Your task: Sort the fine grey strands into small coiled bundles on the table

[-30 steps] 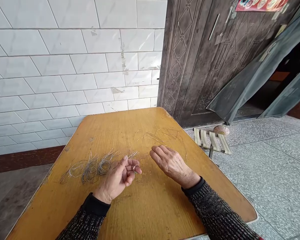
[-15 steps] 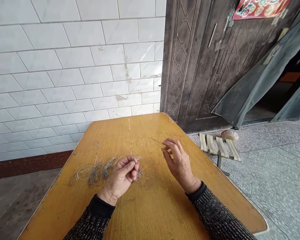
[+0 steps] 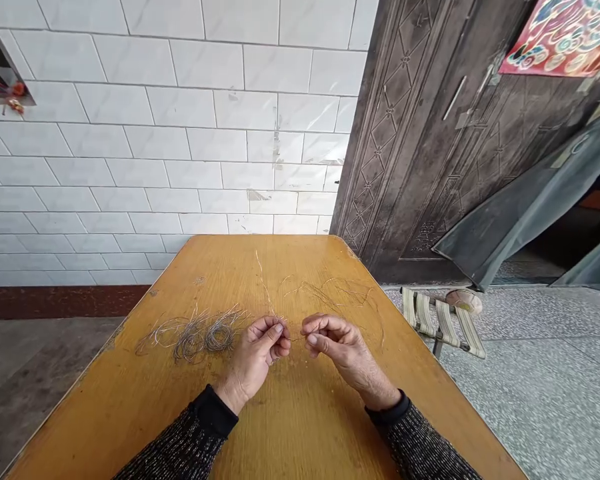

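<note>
My left hand [image 3: 265,343] pinches a thin copper-coloured wire [image 3: 261,275] between thumb and index finger; one length of it rises away toward the far end of the table. A short stretch of wire spans the small gap to my right hand [image 3: 337,343], whose thumb and fingertips are closed on it. Left of my left hand lie several loose coils of grey wire [image 3: 220,335] on the table. Beyond my right hand, loose thin copper-coloured wires [image 3: 320,293] are spread on the wood.
The wooden table [image 3: 290,427] meets a white tiled wall [image 3: 190,147] at its far end. A folding stool [image 3: 443,319] with striped straps stands on the floor to the right, near a dark carved door [image 3: 410,153] and a grey curtain [image 3: 525,200].
My right hand has moved left, beside my left hand, and closed from an open pose onto the wire. More of the upright wire length shows. The head view has shifted left and up.
</note>
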Demonstrator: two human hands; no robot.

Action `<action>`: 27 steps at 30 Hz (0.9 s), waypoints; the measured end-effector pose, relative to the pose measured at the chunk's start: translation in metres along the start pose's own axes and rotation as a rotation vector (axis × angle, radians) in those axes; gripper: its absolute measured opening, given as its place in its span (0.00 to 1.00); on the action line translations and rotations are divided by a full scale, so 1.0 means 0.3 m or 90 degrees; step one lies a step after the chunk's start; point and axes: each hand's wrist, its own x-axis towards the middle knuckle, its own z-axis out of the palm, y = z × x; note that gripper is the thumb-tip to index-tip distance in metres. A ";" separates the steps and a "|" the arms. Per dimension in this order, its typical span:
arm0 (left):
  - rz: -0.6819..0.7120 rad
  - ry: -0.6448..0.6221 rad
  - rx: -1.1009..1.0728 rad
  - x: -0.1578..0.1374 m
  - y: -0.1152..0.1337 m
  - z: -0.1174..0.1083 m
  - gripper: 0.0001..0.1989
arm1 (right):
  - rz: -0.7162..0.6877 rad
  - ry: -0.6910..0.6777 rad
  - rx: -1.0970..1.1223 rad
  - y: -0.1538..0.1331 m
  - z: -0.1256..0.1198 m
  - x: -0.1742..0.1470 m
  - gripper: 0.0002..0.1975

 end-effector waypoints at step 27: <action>-0.066 0.060 -0.130 -0.010 -0.006 0.011 0.12 | 0.098 0.043 0.189 0.035 0.035 0.002 0.08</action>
